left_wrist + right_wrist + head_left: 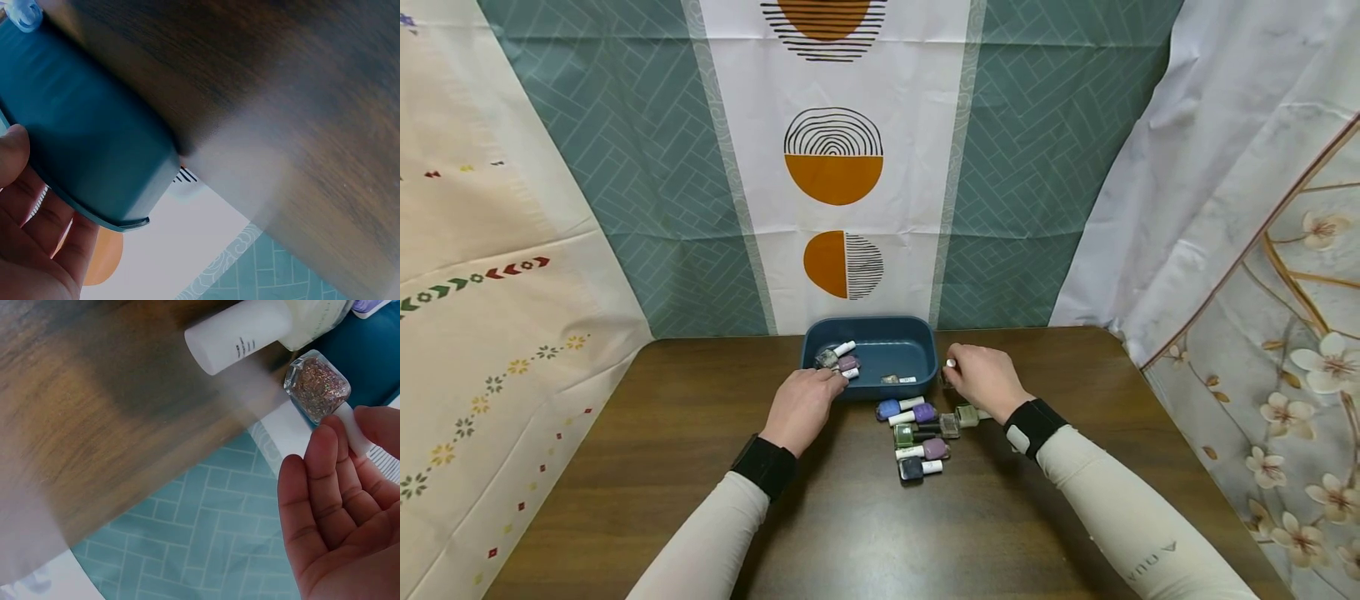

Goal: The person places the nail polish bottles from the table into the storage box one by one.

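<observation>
Dark-blue oblong plastic bin [891, 354]: landmark, on the brown wooden table [662, 467]; small white-capped bottles [847, 363] lie inside its left end, another nearer its right front.
Clear squarish glass bottle of coppery glitter with white cap [317, 386]: held in the right hand [983, 379], just outside the bin's right end.
Loose row: blue bottle [887, 409], purple bottle [925, 412], green bottle [903, 434], mauve bottle [936, 450] and near-black bottle [912, 469], among others, on their sides before the bin's right half.
Bottle transfer: judged mid-step, one bottle in grip. Direction unproven; filling the bin seems likelier.
Next move: if so, calls for lifting the glitter bottle over the bin's right rim, then lowering it inside.
Hands: apart, one at each end of the bin.
Right grip: thumb and fingertips pinch the cap; glass body projects free, other fingers bent.
Left hand [805, 406]: grips the bin's front-left rim, thumb on the outer wall, fingers over the edge; probably steadying.
Forearms: converge toward the bin from its near side.
</observation>
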### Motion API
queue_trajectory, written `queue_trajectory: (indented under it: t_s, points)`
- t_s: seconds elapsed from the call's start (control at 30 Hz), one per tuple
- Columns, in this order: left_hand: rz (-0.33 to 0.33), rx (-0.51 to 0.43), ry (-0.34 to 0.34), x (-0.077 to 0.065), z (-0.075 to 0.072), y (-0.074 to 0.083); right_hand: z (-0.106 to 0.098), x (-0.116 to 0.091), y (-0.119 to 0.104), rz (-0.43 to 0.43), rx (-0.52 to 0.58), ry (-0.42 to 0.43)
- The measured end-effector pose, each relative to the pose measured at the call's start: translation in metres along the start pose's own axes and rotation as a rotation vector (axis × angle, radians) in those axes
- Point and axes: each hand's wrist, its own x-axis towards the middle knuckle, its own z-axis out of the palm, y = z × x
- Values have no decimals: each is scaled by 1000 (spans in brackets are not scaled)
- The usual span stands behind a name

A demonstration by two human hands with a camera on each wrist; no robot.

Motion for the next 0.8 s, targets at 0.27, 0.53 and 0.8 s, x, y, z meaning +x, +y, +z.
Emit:
queue_trajectory:
  t_s: [0.27, 0.53, 0.8]
  points:
    - [8, -4, 14, -1, 0, 0, -11, -9, 3, 0, 17, 14]
    - [-2, 1, 2, -1, 1, -1, -22, -16, 4, 30, 37, 5]
    - [5, -1, 9, 0, 2, 0, -39, -21, 0, 11, 41, 61]
